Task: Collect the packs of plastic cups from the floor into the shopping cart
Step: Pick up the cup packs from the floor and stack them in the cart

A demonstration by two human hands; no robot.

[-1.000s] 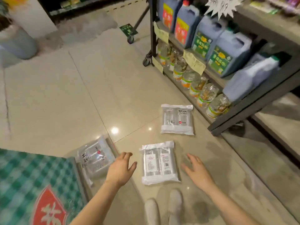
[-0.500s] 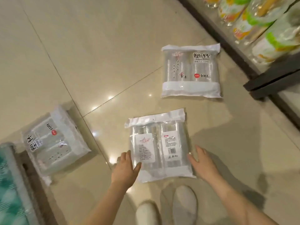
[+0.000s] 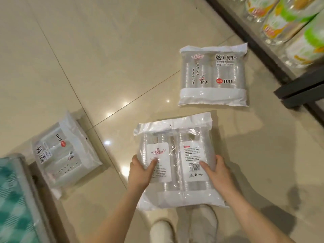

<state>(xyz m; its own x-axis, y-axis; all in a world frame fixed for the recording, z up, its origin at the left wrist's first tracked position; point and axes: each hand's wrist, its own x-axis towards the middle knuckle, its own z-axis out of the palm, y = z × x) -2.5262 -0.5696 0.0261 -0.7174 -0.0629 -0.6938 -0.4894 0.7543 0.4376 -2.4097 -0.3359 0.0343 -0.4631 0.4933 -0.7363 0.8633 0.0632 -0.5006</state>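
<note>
Three clear packs of plastic cups are in the head view. The nearest pack [image 3: 177, 149] is held between both hands, back label up and raised off the tiles. My left hand [image 3: 140, 172] grips its left edge with the thumb on top. My right hand [image 3: 216, 172] grips its right edge the same way. A second pack [image 3: 213, 76] lies flat on the floor farther off, to the right. The third pack [image 3: 64, 155] lies at the left, next to the green-checked cart [image 3: 12, 199] in the bottom-left corner.
A dark shelf base [image 3: 296, 90] runs along the right edge, with oil bottles [image 3: 284, 18] standing on it. My white shoes [image 3: 184, 225] are just below the held pack. Glossy beige floor tiles [image 3: 105, 50] fill the upper left.
Both hands closed in from the sides of the nearest pack and took hold of it. The pack now sits higher and closer, and the camera has dropped nearer the floor.
</note>
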